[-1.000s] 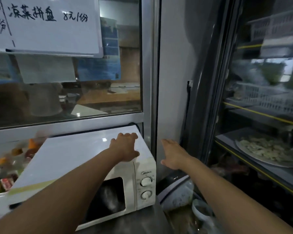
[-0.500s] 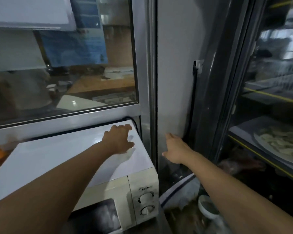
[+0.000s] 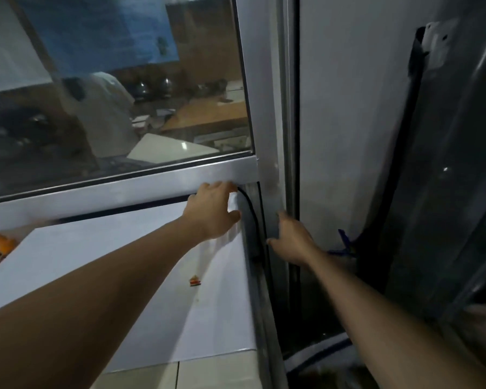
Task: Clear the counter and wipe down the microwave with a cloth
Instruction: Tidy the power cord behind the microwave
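Note:
The white microwave (image 3: 124, 262) fills the lower left, seen from above, its top bare except for a small red sticker (image 3: 194, 280). My left hand (image 3: 212, 211) lies on its back right corner, fingers bent over the rear edge and thumb at the side edge. My right hand (image 3: 289, 240) reaches into the narrow gap beside the microwave's right side, against the metal frame post (image 3: 272, 164), its fingers fairly straight and their tips partly hidden. A black cable (image 3: 251, 211) runs down behind the corner between my hands. No cloth is in view.
A glass window in a metal frame (image 3: 124, 186) stands right behind the microwave. A grey wall panel (image 3: 348, 136) and a dark fridge door (image 3: 446, 206) close off the right. Orange items (image 3: 2, 242) sit at the far left. A blue tie (image 3: 344, 242) hangs by the wall.
The view has moved in and down over the microwave. My left hand slid to the back right corner. My right hand moved left from the wall into the gap by the post.

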The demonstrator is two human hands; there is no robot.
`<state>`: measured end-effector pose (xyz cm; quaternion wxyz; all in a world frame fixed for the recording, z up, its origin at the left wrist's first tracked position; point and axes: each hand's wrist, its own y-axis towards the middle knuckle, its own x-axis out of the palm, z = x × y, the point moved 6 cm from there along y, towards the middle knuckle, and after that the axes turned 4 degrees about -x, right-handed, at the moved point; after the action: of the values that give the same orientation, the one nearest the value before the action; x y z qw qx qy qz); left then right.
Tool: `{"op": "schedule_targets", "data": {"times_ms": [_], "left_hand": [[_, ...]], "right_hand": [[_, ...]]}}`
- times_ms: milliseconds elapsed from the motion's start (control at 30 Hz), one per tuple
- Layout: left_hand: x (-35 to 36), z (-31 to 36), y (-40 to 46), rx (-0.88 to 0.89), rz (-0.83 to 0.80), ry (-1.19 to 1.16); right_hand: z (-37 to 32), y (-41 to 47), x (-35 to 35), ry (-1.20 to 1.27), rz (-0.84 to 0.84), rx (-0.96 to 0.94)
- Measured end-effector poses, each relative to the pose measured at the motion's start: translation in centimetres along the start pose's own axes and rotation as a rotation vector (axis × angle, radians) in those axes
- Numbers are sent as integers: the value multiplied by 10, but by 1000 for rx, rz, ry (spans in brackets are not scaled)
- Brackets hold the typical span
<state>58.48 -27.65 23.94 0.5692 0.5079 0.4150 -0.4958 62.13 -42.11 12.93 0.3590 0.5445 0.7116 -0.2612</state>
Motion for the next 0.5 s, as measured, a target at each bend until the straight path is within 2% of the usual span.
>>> {"op": "schedule_targets", "data": {"times_ms": [233,367,500], "left_hand": [[6,-9,15,-15,23,-8],[8,-15,18,-16,28,8],[9,-17,21,-21,24,7]], "right_hand": [[0,47,21,238,38,-92],[-4,58,38,386,-26,-123],[9,61,55,324,-68,-93]]}}
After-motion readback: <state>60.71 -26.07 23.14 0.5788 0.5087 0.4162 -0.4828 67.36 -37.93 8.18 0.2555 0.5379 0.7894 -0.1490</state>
